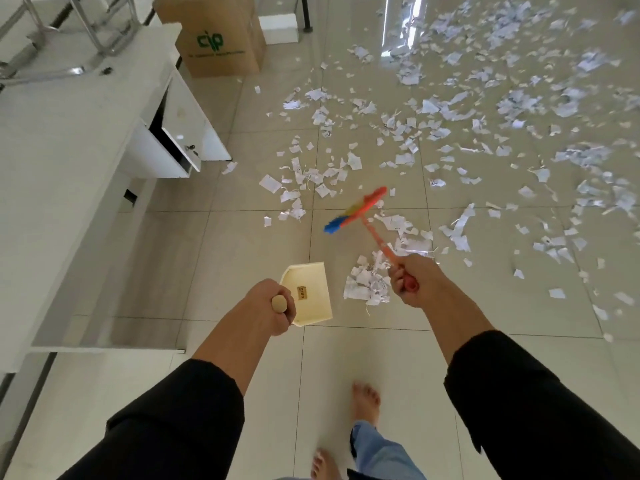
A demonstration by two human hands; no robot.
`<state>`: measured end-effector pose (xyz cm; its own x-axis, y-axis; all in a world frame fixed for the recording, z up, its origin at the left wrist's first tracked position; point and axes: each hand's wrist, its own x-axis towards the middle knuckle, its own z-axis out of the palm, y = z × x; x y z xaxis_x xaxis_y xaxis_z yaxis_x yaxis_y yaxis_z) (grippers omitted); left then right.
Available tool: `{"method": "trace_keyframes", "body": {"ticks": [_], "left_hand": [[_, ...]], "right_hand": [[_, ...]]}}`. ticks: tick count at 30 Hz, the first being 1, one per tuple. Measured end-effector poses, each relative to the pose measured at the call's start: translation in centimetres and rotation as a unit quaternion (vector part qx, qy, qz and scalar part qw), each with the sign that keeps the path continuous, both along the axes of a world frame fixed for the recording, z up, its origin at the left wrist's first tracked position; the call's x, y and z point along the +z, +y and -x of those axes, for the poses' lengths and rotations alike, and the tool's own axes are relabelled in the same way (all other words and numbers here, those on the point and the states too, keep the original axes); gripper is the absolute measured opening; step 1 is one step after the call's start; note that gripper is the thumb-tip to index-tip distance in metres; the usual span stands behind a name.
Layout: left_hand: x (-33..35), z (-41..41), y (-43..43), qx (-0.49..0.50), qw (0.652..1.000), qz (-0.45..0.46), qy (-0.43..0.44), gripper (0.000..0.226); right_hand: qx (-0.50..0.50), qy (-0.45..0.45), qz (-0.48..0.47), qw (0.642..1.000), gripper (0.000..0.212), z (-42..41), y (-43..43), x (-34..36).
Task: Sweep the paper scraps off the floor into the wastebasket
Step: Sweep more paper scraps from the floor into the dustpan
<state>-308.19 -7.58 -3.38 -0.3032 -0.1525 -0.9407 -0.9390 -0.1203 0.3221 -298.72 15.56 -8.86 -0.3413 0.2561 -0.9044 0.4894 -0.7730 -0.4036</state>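
White paper scraps (429, 126) lie scattered across the tiled floor, thickest toward the upper right. A small heap of scraps (365, 284) sits just right of a cream dustpan (311, 299). My left hand (273, 306) grips the dustpan's long handle at its rounded top end. My right hand (410, 280) grips the red handle of a broom (356, 211) with an orange, yellow and blue head, which is blurred above the floor among the scraps. No wastebasket shows in view.
A white desk (69, 133) with an open cabinet door (187, 133) fills the left side. A brown cardboard box (214, 39) stands behind it. My bare feet (365, 401) are on the tiles at the bottom.
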Motion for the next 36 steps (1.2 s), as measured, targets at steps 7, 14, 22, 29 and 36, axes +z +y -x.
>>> {"method": "trace_keyframes", "body": {"ticks": [7,14,22,29,36], "left_hand": [[-0.1,-1.1,0.7,-0.017,0.999,-0.02,-0.018,0.013],[-0.2,-1.9,1.1,-0.028,1.0,-0.003,-0.011,0.018],[0.3,-2.8,1.0,-0.061,0.998,-0.005,-0.006,0.015],[0.3,-3.9,0.2,-0.099,0.995,-0.003,-0.013,0.008],[1.2,-5.5,-2.9,-0.105,0.994,-0.028,-0.013,0.009]], "right_hand": [[-0.082,0.002,0.008,0.997,0.034,-2.7,-0.6,2.5],[-0.112,0.013,0.029,0.993,0.033,-5.9,-1.8,0.2],[-0.212,0.047,0.067,0.974,0.049,-7.1,-1.8,2.1],[-0.232,0.122,0.12,0.957,0.028,-11.3,-3.0,4.9],[-0.236,0.094,0.111,0.961,0.027,-11.2,-6.5,-1.4]]}}
